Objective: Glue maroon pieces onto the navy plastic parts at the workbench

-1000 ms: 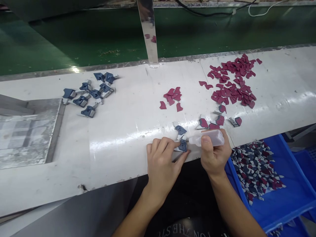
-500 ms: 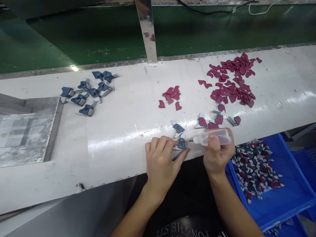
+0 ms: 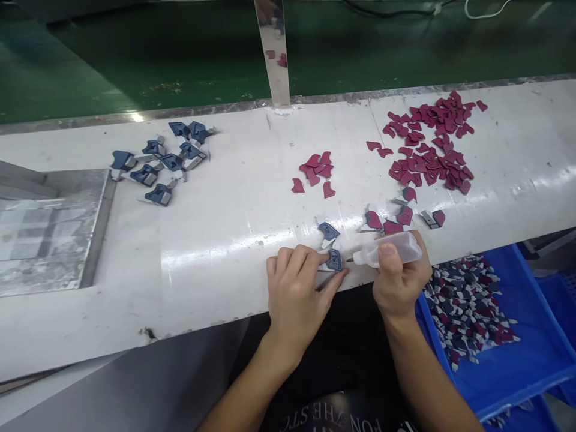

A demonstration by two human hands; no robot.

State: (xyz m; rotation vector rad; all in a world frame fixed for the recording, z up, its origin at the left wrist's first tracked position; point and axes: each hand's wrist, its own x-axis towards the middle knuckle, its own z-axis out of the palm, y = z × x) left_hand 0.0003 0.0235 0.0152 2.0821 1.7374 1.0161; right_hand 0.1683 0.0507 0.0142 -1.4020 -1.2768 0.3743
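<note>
Thumb and index finger of my left hand (image 3: 297, 288) are closed on a blue-and-grey plastic part (image 3: 334, 260), which lies on the white bench near its front edge. My right hand (image 3: 398, 282) is wrapped around a translucent squeeze bottle (image 3: 391, 249). The bottle is tilted nearly flat, and its thin nozzle points left, close to the right edge of the held part. Whether nozzle and part touch, I cannot tell. Just behind the held part lies another blue part (image 3: 329, 231). Several parts with maroon inlays (image 3: 372, 220) sit behind the bottle.
Loose maroon pieces (image 3: 312, 168) lie mid-bench, with a larger maroon pile (image 3: 432, 165) to the right. Several blue parts (image 3: 159, 195) are grouped at left beside a metal plate (image 3: 96, 240). A blue bin (image 3: 535, 324) of finished-looking parts stands below the bench at right.
The view has shifted slightly, so the bench items appear a little displaced. Both hands keep their hold, and the bottle's nozzle stays beside the part.
</note>
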